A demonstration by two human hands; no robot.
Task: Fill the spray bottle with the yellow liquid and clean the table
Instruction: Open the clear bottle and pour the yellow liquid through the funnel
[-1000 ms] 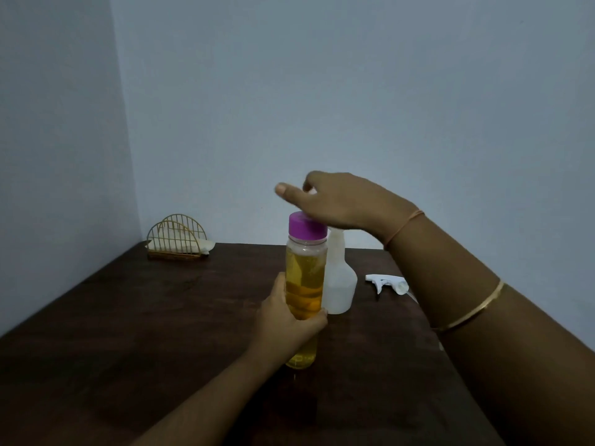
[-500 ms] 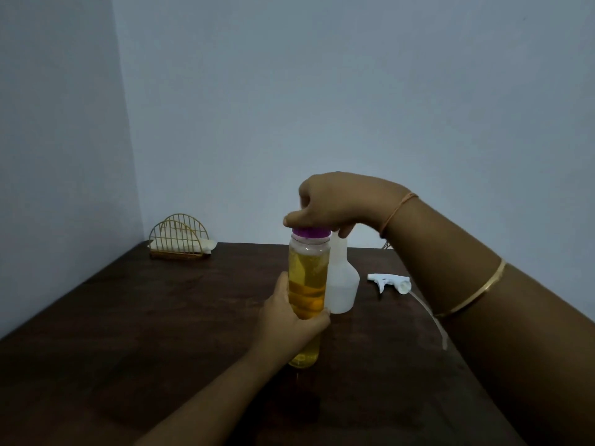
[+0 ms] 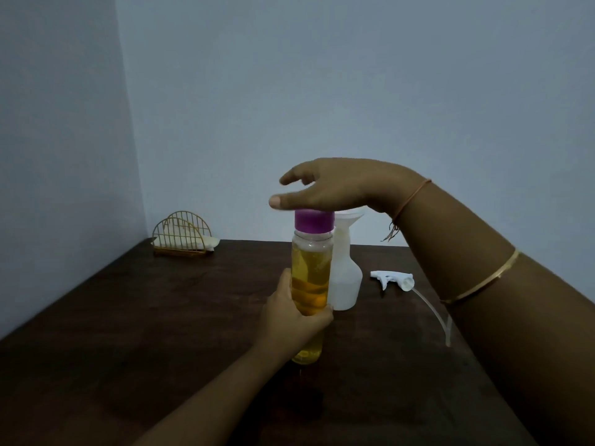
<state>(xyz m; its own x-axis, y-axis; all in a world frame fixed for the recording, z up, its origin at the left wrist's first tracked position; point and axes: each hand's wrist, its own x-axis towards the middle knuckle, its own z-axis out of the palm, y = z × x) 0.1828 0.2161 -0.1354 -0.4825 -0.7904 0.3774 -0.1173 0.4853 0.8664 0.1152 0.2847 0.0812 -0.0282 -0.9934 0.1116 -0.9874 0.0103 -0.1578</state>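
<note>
A clear bottle of yellow liquid (image 3: 310,272) stands upright on the dark wooden table (image 3: 135,333), its purple cap (image 3: 314,221) on. My left hand (image 3: 291,320) is wrapped around the bottle's lower half. Just above the cap hovers my right hand (image 3: 331,186), palm down and fingers spread, touching or almost touching the top. Directly behind stands the white spray bottle (image 3: 345,278) with a white funnel (image 3: 349,217) in its neck. The spray trigger head (image 3: 391,279) with its dip tube (image 3: 434,312) lies on the table to the right.
A gold wire napkin holder (image 3: 181,235) with white napkins sits at the table's far left corner against the walls. The table's right edge runs beneath my right forearm.
My right hand, gripping the purple cap half a second ago, has opened and lifted its fingers off it. The left hand keeps hold of the bottle.
</note>
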